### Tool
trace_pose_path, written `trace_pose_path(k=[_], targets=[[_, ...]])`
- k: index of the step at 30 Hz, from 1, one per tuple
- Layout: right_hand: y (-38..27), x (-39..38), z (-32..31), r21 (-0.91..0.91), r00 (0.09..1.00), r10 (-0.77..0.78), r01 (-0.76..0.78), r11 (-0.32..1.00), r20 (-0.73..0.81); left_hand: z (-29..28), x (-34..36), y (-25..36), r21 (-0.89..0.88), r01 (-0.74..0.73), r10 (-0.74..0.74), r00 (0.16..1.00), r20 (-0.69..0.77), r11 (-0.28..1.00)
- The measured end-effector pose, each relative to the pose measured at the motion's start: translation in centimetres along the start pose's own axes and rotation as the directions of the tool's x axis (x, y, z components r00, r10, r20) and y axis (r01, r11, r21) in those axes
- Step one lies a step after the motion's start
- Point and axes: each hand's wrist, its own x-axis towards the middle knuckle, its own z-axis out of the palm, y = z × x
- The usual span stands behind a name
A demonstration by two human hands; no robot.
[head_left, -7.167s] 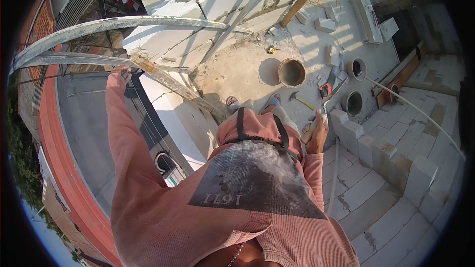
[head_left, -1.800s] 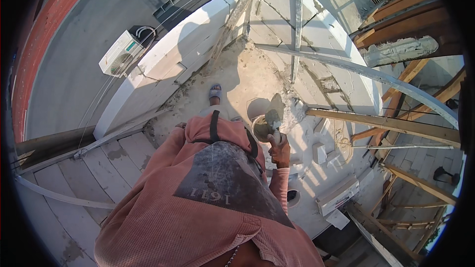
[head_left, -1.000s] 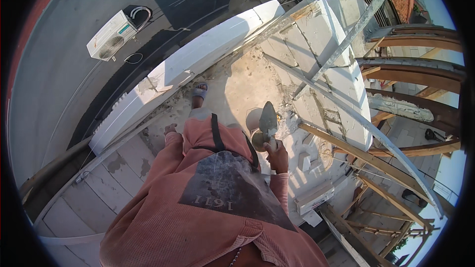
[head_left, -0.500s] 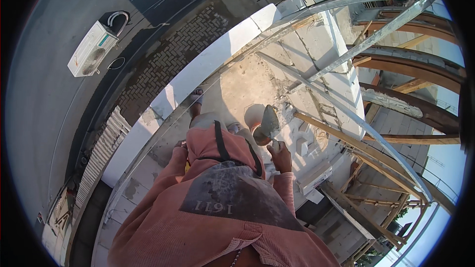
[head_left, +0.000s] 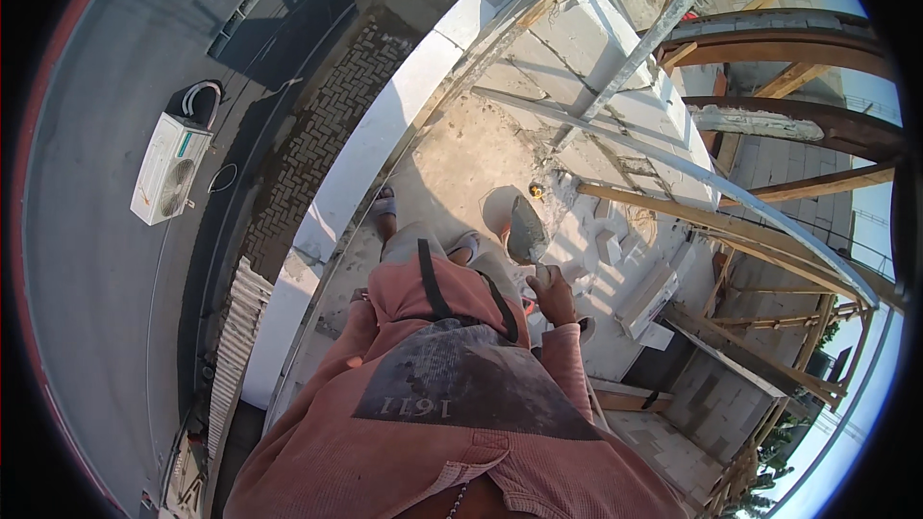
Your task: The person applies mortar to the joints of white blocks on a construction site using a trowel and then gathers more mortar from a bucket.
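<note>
My right hand is closed on the handle of a trowel, its broad grey blade pointing up, away from me. Behind the blade, a round bucket is partly hidden on the sunlit concrete floor, with a small yellow tape measure beside it. My left hand is low at my left side, beside my waist; its fingers are mostly hidden by my clothing. My sandalled feet are beyond my waist.
A white block parapet curves along my left, above a grey lower roof or wall with an outdoor air-conditioner unit. Metal braces cross ahead and right. Timber beams and loose white blocks lie to the right.
My left hand left the post it touched 7.2 seconds ago and is now by my waist. My view has turned, showing more outside the parapet. The trowel stays in my right hand.
</note>
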Motion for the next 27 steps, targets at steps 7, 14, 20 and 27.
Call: trace_pose_path(k=[7,14,20,27], targets=[[4.4,-2.0,1.3,-0.014,0.973,0.224,-0.223,0.975,0.052,-1.3,-1.4,-2.3,-0.043,0.035,-0.031,0.996,0.083,0.998],[21.6,-4.0,9.8,0.181,0.954,0.287,-0.268,0.946,-0.09,3.7,-4.1,2.6,0.583,-0.035,0.061,0.998,-0.024,0.812],[33.1,-8.6,16.1,0.374,0.876,0.478,-0.424,0.825,-0.061,4.7,4.6,-0.6,0.05,-0.128,0.13,0.991,-0.029,0.99],[40.2,-13.6,17.6,0.336,0.739,0.588,-0.674,0.658,0.33,20.6,-0.9,13.3,0.184,-0.367,0.31,0.91,0.277,0.912]])
